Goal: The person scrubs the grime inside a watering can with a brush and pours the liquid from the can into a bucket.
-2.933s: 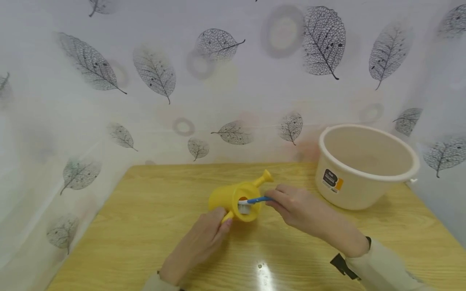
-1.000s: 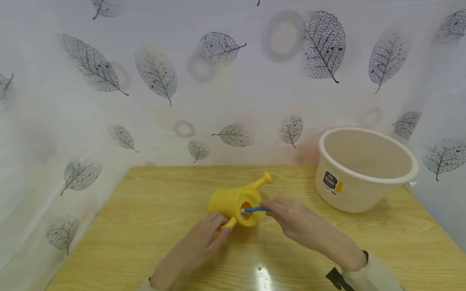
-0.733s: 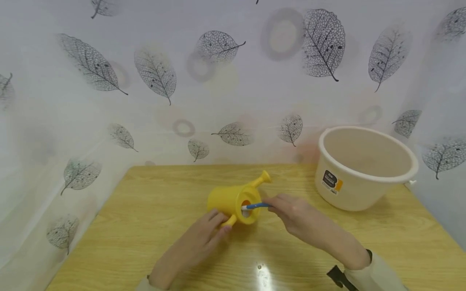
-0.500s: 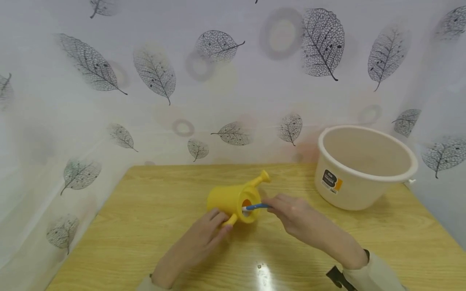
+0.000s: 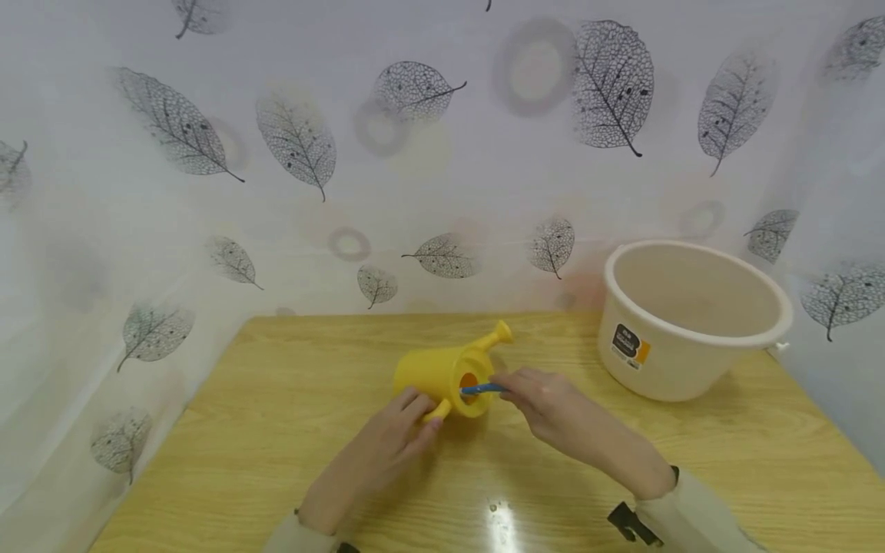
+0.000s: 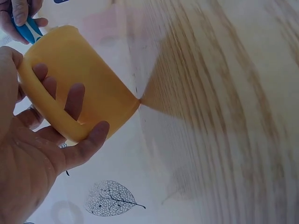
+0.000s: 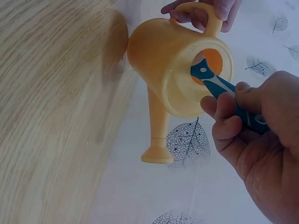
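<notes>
A yellow watering can [image 5: 425,370] is tipped on its side over the table, its round opening turned toward the right and its spout pointing back right. My left hand [image 5: 387,438] grips the can's handle [image 6: 46,105], fingers passed through the loop. In my right hand [image 5: 553,403] is a blue-and-white brush [image 7: 217,85], held by its handle. The brush's head end reaches through the opening, so its bristles are hidden inside the can. In the left wrist view the can's bottom edge meets the wooden surface.
A cream bucket [image 5: 691,361] with a dark and orange label stands at the back right of the wooden table [image 5: 290,399]. Behind hangs a pale curtain [image 5: 484,177] printed with leaves. A few small wet drops lie near the front middle.
The brush has gone deeper into the watering can; its white bristles showed at the opening earlier and are now out of sight. The can has shifted and turned slightly in the left hand.
</notes>
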`<state>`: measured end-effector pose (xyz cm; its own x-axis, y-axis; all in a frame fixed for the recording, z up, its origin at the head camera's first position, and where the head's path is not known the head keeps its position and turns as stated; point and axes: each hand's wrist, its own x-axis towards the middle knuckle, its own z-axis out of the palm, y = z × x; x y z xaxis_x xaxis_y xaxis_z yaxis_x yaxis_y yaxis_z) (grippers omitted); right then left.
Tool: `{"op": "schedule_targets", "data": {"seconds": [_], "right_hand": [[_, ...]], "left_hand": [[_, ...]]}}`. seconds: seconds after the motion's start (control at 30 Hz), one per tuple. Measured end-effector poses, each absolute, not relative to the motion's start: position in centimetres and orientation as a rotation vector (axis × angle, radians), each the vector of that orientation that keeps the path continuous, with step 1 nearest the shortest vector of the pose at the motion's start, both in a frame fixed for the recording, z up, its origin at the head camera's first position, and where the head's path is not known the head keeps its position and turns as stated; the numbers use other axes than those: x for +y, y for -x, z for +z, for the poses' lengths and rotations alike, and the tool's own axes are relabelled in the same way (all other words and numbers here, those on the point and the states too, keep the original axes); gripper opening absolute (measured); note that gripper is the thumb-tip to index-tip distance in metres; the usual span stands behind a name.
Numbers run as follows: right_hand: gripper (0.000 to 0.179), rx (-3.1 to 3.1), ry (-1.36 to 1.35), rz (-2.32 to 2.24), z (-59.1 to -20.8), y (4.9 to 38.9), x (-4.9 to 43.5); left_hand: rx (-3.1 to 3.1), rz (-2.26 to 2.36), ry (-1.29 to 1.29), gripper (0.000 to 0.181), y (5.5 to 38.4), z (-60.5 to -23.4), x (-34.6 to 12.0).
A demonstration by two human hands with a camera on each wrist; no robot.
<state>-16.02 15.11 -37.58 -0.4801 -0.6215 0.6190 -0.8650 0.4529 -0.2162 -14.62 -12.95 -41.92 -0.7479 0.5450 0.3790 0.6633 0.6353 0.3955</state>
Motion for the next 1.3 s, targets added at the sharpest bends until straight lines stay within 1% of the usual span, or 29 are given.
{"op": "schedule_targets", "data": {"seconds": [0.33,0.6,0.83,1.3], "right_hand": [[0.029,-2.254,-1.228,0.719,-38.1,16.2,15.5],[0.032,-2.270,-1.203,0.711,-37.7,15.9,15.8],[0.037,-2.242,-1.213,0.682,-37.1,15.7,16.2],[0.033,-2.257,-1.221,0.710,-37.5,15.9,16.0]], "left_hand": [[-2.643,-0.759,0.974,0.015,14.9,-41.9,-12.5],[-2.636,-0.744,0.997,0.015,15.1,-42.2,-12.3],[-2.644,-0.588,0.941,0.014,14.8,-42.4,-12.4],[-2.635,-0.559,0.921,0.012,14.6,-42.6,-12.1]]}}
